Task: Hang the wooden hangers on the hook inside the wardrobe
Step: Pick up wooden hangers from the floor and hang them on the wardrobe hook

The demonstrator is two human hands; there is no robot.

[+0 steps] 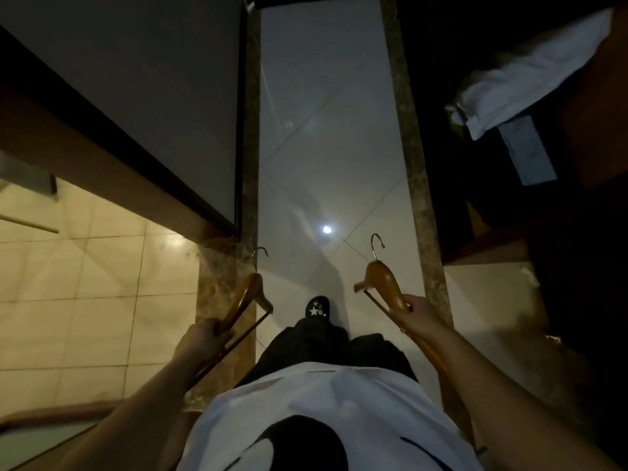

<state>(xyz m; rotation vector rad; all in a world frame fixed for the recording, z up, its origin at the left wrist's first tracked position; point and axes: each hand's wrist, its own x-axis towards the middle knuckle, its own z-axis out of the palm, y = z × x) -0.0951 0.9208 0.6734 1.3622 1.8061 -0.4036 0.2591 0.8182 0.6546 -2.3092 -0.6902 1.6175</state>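
Note:
I look down a dim corridor at my own legs and the tiled floor. My left hand (204, 338) grips a wooden hanger (246, 295) by one arm; its metal hook (262, 251) points forward. My right hand (413, 312) grips a second wooden hanger (382, 280) by its arm, its metal hook (376, 243) pointing up and forward. Both hangers are held low in front of my hips, apart from each other. No wardrobe hook shows in this view.
A dark door panel (153, 96) stands on the left beside a marble strip (251, 164). White cloth (530, 76) lies on dark wooden furniture on the right. The pale floor (326, 130) runs ahead between them. Beige tiles (85, 283) lie at the lower left.

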